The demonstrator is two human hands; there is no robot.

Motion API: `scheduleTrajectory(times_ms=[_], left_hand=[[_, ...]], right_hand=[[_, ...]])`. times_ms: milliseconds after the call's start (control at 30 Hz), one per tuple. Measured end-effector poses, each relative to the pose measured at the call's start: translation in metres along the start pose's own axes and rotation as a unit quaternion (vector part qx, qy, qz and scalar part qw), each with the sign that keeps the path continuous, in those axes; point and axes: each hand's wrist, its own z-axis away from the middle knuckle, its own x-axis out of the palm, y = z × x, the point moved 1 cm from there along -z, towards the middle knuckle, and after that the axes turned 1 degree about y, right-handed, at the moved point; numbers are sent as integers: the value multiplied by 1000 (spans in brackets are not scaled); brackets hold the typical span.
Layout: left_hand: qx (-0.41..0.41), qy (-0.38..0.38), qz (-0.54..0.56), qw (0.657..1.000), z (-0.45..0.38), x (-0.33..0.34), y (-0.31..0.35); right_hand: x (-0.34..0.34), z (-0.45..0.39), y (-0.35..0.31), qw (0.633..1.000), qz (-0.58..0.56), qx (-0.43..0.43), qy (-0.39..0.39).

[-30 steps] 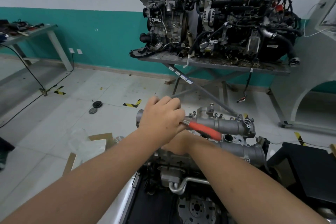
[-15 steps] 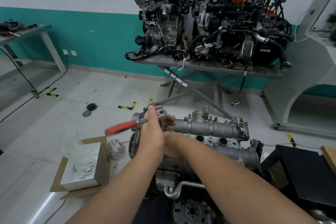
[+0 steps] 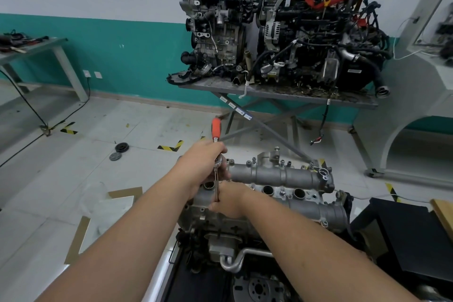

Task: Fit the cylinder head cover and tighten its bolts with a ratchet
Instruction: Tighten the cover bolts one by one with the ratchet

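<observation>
both hands (image 3: 203, 164) on ratchet (image 3: 216, 130) — over cover (image 3: 282, 175)

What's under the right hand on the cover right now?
The right hand rests on the near left part of the cylinder head cover, pinching the ratchet extension shaft. The socket and bolt beneath are covered. The left hand grips the ratchet head above.
</observation>
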Motion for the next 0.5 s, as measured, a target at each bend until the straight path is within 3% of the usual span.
scheduleTrajectory(times_ms=[167, 300, 367, 500], left_hand=[[-9, -37, -82, 996, -1, 0, 11], [-23, -56, -224, 973, -2, -4, 24], [11, -50, -362, 931, -3, -5, 33], [145, -32, -603, 784, -1, 6, 36]], right_hand=[[1, -1, 1, 1000, 19, -7, -7], [3, -2, 1, 1000, 19, -11, 8], [3, -3, 1, 999, 22, -16, 18], [7, -6, 4, 999, 30, -12, 29]])
